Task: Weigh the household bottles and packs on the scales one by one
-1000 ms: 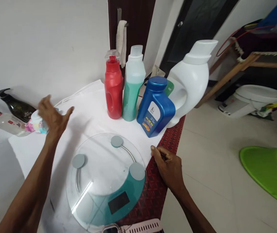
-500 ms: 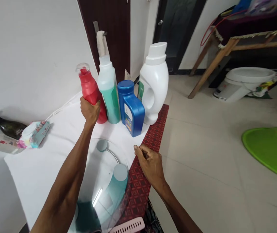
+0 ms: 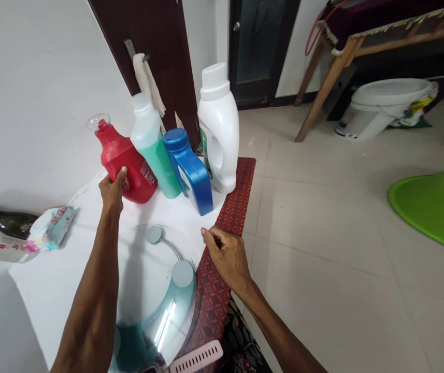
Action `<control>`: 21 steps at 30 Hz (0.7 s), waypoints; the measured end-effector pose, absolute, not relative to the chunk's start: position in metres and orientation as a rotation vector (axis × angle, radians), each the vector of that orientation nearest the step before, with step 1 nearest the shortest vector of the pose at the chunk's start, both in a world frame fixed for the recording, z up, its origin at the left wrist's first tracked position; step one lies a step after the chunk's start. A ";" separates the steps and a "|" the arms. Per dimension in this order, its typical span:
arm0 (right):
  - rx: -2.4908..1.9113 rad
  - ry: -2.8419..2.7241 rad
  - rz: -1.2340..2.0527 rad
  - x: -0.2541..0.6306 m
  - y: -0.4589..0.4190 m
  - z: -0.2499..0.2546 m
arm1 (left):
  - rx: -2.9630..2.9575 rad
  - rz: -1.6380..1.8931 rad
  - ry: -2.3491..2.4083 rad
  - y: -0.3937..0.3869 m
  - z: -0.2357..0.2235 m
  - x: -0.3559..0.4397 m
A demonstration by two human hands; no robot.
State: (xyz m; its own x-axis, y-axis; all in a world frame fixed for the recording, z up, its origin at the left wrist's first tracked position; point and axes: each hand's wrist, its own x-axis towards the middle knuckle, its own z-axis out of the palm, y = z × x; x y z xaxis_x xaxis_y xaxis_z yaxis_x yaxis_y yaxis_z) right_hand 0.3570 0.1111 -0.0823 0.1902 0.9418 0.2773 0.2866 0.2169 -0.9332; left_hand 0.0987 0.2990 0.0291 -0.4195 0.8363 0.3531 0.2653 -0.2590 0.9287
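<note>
My left hand [image 3: 113, 190] is wrapped round the handle of a red bottle [image 3: 123, 155] with a clear cap; the bottle leans to the left. Beside it stands a bottle of green liquid [image 3: 157, 155], then a blue bottle [image 3: 190, 173] and a large white jug [image 3: 220, 134] with a handle. My right hand [image 3: 227, 254], fingers curled in, hovers near the table's right edge; whatever may be inside the fist is hidden. Between my arms lies a round glass scale [image 3: 149, 295], partly covered by my left forearm.
At left lie a wipes pack [image 3: 51, 228], a dark pump bottle [image 3: 12, 221] and a clear plastic bottle [image 3: 2, 248]. A watch with a pink strap [image 3: 196, 357] rests at the near edge. On the floor stand a white bucket [image 3: 381, 109] and a green object [image 3: 435, 207].
My left hand left the area by the wipes pack and took hold of the red bottle, which has since turned and tipped left. My right hand stays curled. The view has swung right.
</note>
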 end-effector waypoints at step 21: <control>-1.328 -1.374 0.611 0.354 0.112 -0.089 | 1.345 1.928 1.672 0.063 0.060 0.087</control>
